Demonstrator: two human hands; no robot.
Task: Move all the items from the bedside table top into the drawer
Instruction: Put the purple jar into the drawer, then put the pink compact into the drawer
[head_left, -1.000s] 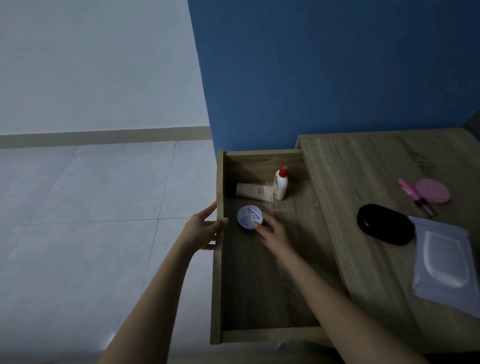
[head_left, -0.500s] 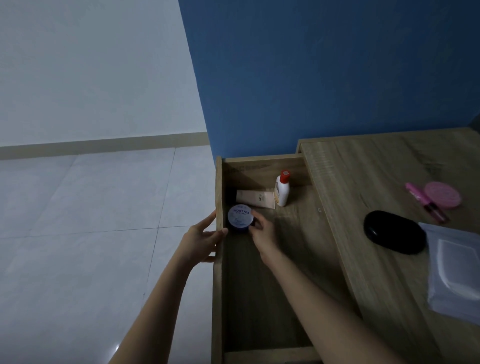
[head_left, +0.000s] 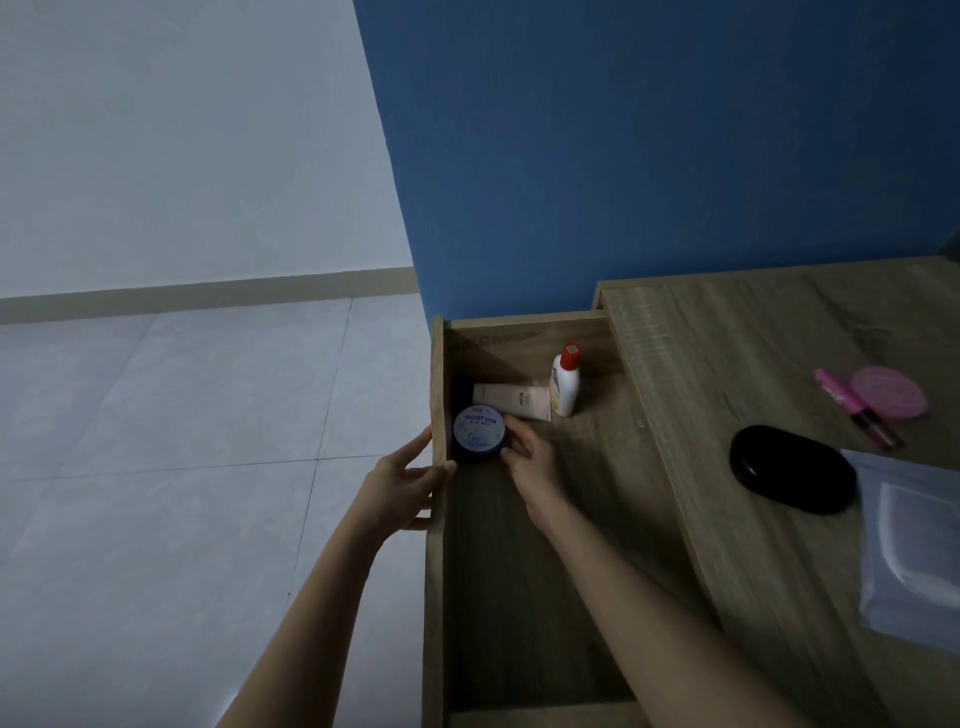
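The wooden drawer (head_left: 437, 571) stands pulled out to the left of the bedside table top (head_left: 737, 364). Inside it, a round blue jar (head_left: 478, 432) rests against the left wall, and my right hand (head_left: 530, 457) grips its right side. A beige tube (head_left: 511, 401) lies behind the jar and a white bottle with a red cap (head_left: 565, 384) stands upright at the back. My left hand (head_left: 402, 486) holds the drawer's left wall, thumb over the rim. On the table top lie a black case (head_left: 792, 470), a wipes pack (head_left: 914, 551), a pink compact (head_left: 891, 399) and a pink lip tube (head_left: 857, 415).
A blue wall (head_left: 649, 156) rises behind the table and drawer. White floor tiles (head_left: 182, 467) and a pale wall with a skirting strip lie to the left. The near half of the drawer floor (head_left: 519, 623) is bare wood.
My right hand slid the blue jar left and back until it sits against the drawer's left wall. The left hand stayed on the drawer wall. The view shifted a little.
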